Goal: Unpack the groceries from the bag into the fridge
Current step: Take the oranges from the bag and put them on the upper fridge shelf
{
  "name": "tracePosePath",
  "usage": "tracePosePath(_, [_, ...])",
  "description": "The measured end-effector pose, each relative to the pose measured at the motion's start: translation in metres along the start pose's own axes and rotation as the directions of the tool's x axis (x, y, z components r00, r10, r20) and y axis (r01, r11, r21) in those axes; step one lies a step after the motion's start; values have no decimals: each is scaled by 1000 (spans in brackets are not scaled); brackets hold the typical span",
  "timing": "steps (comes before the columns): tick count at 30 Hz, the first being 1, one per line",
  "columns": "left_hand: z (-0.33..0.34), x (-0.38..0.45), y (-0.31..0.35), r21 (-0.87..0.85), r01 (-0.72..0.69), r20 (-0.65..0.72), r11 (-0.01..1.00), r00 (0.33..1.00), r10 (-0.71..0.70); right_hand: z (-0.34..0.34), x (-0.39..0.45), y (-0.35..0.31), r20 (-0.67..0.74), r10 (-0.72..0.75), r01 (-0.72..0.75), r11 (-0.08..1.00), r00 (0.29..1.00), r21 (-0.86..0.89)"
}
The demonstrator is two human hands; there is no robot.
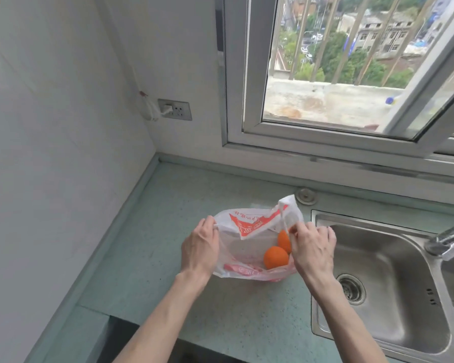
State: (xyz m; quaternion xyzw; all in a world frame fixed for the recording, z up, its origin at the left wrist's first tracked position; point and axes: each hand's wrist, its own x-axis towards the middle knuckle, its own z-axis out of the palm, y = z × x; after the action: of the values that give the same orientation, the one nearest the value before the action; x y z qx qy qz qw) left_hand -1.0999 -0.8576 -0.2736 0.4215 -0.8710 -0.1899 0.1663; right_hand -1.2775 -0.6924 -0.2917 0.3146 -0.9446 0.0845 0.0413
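Note:
A thin white plastic bag (249, 224) with red print lies on the pale green counter (168, 231), its mouth pulled wide. Inside it rest two oranges: one (275, 257) near the front, the other (283, 241) behind it and partly hidden by my right hand. My left hand (199, 248) pinches the bag's left rim. My right hand (313, 248) grips the right rim and its handle strip. No fridge is in view.
A steel sink (378, 284) with a drain sits right of the bag, a tap (446, 238) over it. A window (338, 74) runs behind the counter. A wall socket (174, 109) with a plugged cable is at the back left. White walls close the corner.

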Motion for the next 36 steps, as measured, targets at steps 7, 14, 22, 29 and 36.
tracePosePath(7, [-11, 8, 9, -75, 51, -51, 996, 997, -55, -25, 10, 27, -134, 70, -63, 997, 989, 54])
tracePosePath(14, [-19, 0, 22, -145, 58, -98, 988, 993, -73, -35, 18, 14, 376, 209, -213, 977, 903, -32])
tracePosePath(22, [-31, 9, 22, -330, 130, -117, 935, 977, -177, -57, 13, -7, 444, 84, -451, 93, 892, 888])
tracePosePath(29, [-52, 20, 19, -508, 249, -86, 825, 938, -336, -98, 39, 19, 288, 196, -247, -211, 937, 946])
tracePosePath(36, [-83, 34, -9, -290, 319, -131, 902, 921, -367, -121, 44, 19, 248, -9, -248, -13, 969, 969])
